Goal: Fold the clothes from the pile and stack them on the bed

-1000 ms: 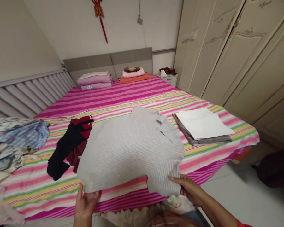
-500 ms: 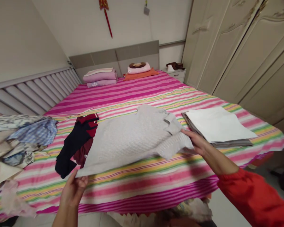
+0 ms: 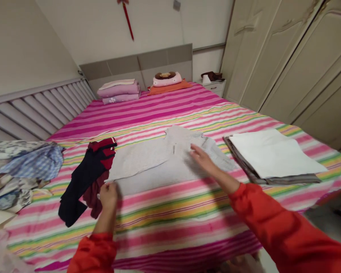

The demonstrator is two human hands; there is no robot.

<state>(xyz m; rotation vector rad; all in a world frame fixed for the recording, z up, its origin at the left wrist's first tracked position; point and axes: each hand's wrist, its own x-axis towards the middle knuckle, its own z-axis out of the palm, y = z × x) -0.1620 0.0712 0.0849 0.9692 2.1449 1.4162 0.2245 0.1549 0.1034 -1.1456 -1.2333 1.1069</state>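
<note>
A light grey ribbed top (image 3: 147,159) lies across the bed, its near side partly folded over toward the far side. My left hand (image 3: 108,195) is closed at the hem corner on the left end, gripping the fabric. Over the upper part of the top, near its neck, my right hand (image 3: 203,161) has its fingers stretched out and holds nothing; whether it touches the cloth I cannot tell. Beside my left hand lie a navy garment (image 3: 86,172) and a dark red garment (image 3: 98,189).
A folded white cloth (image 3: 277,151) rests on grey folded cloth (image 3: 291,179) at the right. Loose clothes (image 3: 31,163) pile up at the left edge. Folded lilac bedding (image 3: 119,91) and a pink pillow (image 3: 167,79) are by the headboard (image 3: 165,58).
Both hands have moved: the near edge of the grey top has been brought over toward the far side. My right hand has let go of the fabric and shifted left.
</note>
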